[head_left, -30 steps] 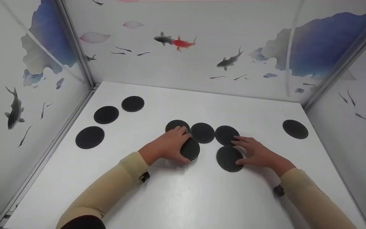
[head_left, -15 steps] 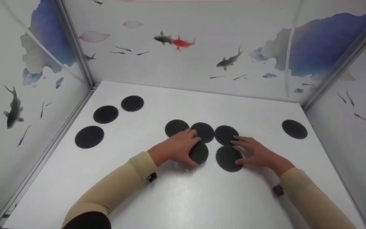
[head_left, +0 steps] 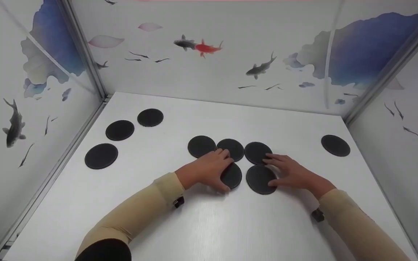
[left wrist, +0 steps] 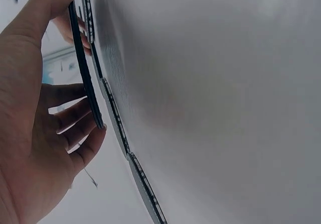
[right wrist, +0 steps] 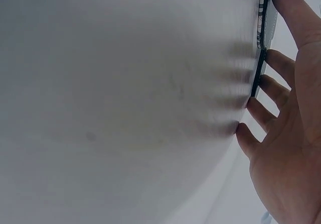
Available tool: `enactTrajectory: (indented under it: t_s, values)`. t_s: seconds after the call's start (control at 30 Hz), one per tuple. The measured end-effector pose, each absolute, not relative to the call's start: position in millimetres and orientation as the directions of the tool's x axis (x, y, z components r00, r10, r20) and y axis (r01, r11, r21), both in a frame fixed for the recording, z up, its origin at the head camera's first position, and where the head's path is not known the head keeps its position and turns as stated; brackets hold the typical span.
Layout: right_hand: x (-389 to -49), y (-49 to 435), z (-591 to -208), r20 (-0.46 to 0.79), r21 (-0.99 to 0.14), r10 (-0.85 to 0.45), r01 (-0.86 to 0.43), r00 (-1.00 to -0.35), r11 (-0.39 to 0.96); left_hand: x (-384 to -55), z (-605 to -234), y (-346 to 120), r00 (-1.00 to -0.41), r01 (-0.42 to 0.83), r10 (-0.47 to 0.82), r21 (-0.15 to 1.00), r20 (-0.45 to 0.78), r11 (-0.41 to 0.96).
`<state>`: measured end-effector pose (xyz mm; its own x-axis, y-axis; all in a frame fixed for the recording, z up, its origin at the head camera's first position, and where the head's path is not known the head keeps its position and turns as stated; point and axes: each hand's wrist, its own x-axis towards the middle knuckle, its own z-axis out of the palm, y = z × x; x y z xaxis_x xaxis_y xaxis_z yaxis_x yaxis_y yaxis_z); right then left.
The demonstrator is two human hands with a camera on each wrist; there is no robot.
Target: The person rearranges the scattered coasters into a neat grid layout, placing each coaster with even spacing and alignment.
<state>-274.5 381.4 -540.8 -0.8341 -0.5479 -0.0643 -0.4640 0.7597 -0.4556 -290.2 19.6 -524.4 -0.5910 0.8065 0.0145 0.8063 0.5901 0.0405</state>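
My left hand [head_left: 210,168] grips a round black coaster [head_left: 233,176] between thumb and fingers. In the left wrist view this coaster [left wrist: 84,68] is held slightly off the table. Just behind it, a row of three black coasters lies flat: a left one [head_left: 200,145], a middle one [head_left: 232,145] and a right one [head_left: 257,152]. Another coaster [head_left: 258,177] lies in front of the row's right one. My right hand [head_left: 290,174] rests there, its thumb on the front coaster and fingers at the right one's edge. The left fingers partly hide the held coaster.
Three more black coasters, a near one [head_left: 101,156], one behind it [head_left: 120,130] and a far one [head_left: 150,117], lie at the table's left. A single coaster [head_left: 335,145] lies far right. Printed panels [head_left: 209,79] wall the white table [head_left: 194,232] at back and sides.
My left hand has moved right with the held coaster, closer to the coaster at my right hand. The row's left coaster is now more exposed. My right hand has stayed in place.
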Motion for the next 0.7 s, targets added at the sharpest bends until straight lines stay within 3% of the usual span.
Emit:
enactTrajectory:
  t_s: [0.7]
  values:
    - [-274.6,381.5,-541.7,-0.058,-0.438,-0.548,-0.472,-0.835,0.765,-288.0,-530.7,32.6,-0.6,0.8,0.8,0.002,-0.02,0.6]
